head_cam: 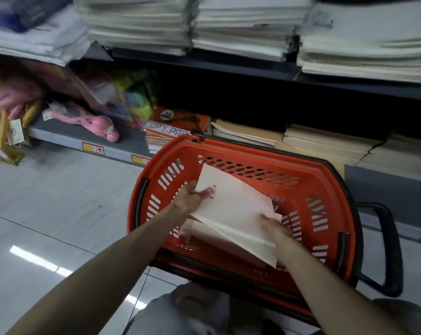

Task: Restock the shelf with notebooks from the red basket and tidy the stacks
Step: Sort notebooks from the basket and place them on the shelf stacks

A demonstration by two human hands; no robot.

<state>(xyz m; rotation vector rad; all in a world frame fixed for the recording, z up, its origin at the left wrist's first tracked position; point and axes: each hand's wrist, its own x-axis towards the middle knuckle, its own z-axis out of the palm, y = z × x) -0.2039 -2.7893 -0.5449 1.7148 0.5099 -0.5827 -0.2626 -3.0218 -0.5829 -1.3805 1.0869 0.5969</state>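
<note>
While notebooks (236,209) tilt inside red basket (253,151), left hand (192,199) pinches left edge, right hand (276,229) grips right corner.

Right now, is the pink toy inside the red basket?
No, the pink toy lies on the bottom shelf, left of the red basket.

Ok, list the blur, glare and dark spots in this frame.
Head view: motion blur smears the white stacks on the upper shelf and the toys at far left. Head view: bright glare streaks lie on the floor tiles. Head view: the gap below that shelf is nearly black. Head view: the notebooks, left hand, right hand and red basket read sharpest.
</note>
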